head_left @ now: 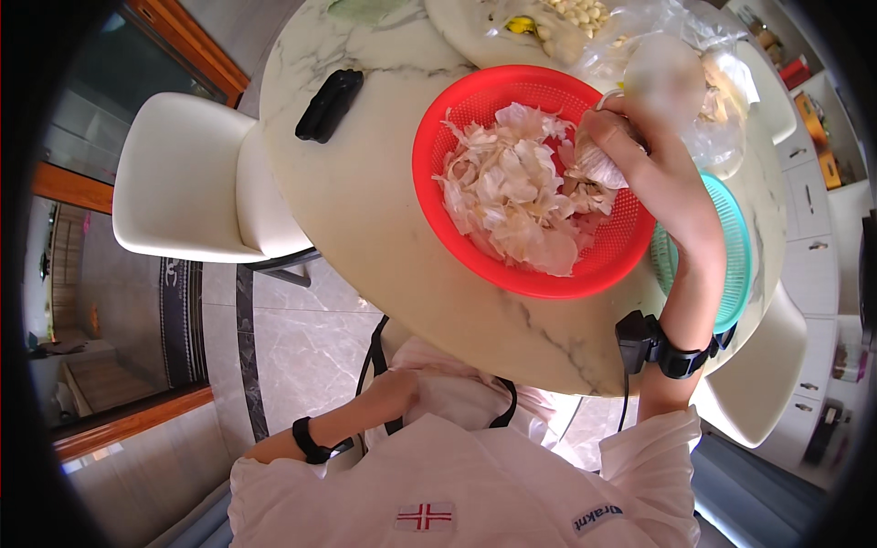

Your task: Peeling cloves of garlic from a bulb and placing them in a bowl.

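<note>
The right hand [644, 166] holds a garlic bulb [596, 168], fingers closed around it, over the right side of the red colander [548, 287]; beyond the left forearm [365, 409], finger state cannot be told. Judged risk: slick papery skin could let the bulb slip, and a bumped rim could scatter loose garlic skins [507, 183] onto the desk [365, 192]. Writing: blue lettering on one shirt patch [596, 520], not transcribed.

Your table [365, 196], pale with grey veins, red basket [539, 285] in front of you, teal basket [743, 242] at right, small black object [329, 105] left, pale round board [448, 27] far side.
</note>
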The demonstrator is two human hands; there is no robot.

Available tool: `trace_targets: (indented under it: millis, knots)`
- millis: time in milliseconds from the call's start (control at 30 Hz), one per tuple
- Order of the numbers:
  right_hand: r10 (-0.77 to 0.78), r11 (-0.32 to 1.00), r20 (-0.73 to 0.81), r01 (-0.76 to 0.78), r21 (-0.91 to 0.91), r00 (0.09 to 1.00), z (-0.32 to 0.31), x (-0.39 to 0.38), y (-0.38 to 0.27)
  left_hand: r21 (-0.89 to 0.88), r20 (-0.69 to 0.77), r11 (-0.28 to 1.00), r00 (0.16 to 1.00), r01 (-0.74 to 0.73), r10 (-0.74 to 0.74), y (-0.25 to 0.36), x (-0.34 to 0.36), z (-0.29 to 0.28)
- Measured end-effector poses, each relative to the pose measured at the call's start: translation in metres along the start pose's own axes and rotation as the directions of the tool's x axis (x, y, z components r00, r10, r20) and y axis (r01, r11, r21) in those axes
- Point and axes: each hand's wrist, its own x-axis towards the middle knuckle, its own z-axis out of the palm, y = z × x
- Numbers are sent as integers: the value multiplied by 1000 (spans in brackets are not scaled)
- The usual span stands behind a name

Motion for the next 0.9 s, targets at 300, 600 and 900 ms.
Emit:
trace_targets:
  millis: [300,600,900]
  knots:
    - [-31,999,-7,31,15,1000,-12,-6,-2,-197,-84,974,989,107,-125,15,14,-27]
    - [-104,982,1,103,159,995,-14,-6,-6,-166,-201,982,978,-94,59,19,35,-13]
    - [32,906,179,-104,411,983,-29,-10,-15,-6,-330,929,877,-371,349,156,-44,-196]
